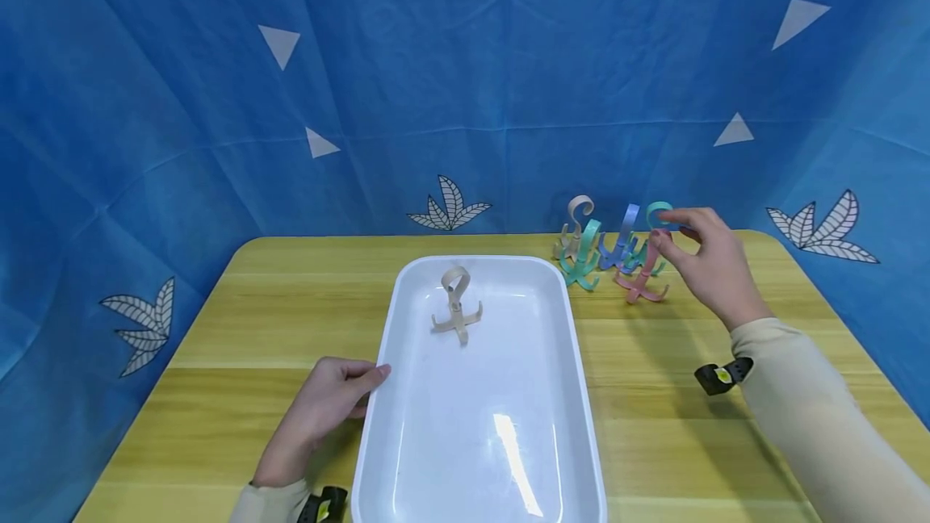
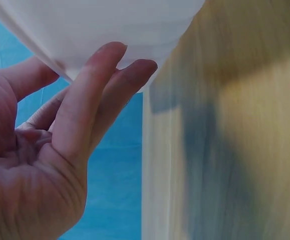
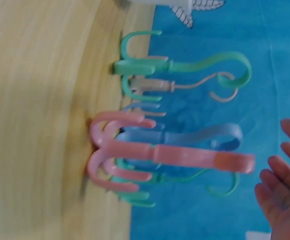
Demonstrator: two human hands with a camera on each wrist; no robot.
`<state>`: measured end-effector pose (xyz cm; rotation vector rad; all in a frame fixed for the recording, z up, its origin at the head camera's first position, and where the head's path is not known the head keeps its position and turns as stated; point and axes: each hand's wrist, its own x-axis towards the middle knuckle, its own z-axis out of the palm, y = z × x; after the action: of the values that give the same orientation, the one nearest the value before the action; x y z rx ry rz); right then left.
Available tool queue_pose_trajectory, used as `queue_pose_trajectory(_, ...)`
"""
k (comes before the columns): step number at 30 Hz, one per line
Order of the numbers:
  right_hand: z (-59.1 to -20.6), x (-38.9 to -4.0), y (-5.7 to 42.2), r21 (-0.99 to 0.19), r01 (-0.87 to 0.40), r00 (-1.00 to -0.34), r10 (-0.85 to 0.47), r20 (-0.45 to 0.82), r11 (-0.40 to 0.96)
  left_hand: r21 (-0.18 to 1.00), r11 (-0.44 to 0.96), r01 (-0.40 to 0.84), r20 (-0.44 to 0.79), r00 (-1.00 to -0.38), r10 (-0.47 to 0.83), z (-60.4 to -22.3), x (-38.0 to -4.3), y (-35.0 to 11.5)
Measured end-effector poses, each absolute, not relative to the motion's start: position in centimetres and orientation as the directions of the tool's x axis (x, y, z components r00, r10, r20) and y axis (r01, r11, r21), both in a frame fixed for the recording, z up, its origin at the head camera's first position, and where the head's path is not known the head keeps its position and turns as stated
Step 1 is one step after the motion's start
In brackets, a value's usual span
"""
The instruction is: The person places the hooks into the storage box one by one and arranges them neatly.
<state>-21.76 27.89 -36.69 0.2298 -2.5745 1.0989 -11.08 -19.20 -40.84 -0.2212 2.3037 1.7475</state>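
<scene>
My left hand pinches the left rim of a white tray. In the left wrist view the thumb lies at the rim and the fingers bend under the tray's wall. A beige four-pronged hanging hook stands inside the tray, towards its far end. At the right, my right hand is just beside the top of a pink hook that stands on its prongs. The right wrist view shows a gap between the fingers and the pink hook's curved top, and nothing in the hand.
Behind the pink hook stand a green hook, a blue hook, another green hook and a beige hook, close together at the far edge of the wooden table. A blue patterned cloth hangs behind.
</scene>
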Motion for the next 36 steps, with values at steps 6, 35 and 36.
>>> queue_pose_trajectory(6, -37.5, -22.1, 28.8, -0.707, -0.239, -0.95, -0.01, 0.312, 0.666, 0.923, 0.269, -0.274, -0.296, -0.954, 0.045, -40.8, -11.0, -19.4)
queue_pose_trajectory(35, -38.7, -23.3, 29.7, -0.823, -0.102, -0.992, 0.001, 0.123, 0.559, 0.926, 0.258, -0.275, -0.299, -0.952, 0.06, -41.0, -11.0, -19.5)
queue_pose_trajectory(36, -38.7, -23.3, 29.7, -0.823, -0.101, -0.992, 0.001, 0.122, 0.559, 0.926, 0.26, -0.273, -0.298, -0.952, 0.064, -41.0, -11.0, -19.6)
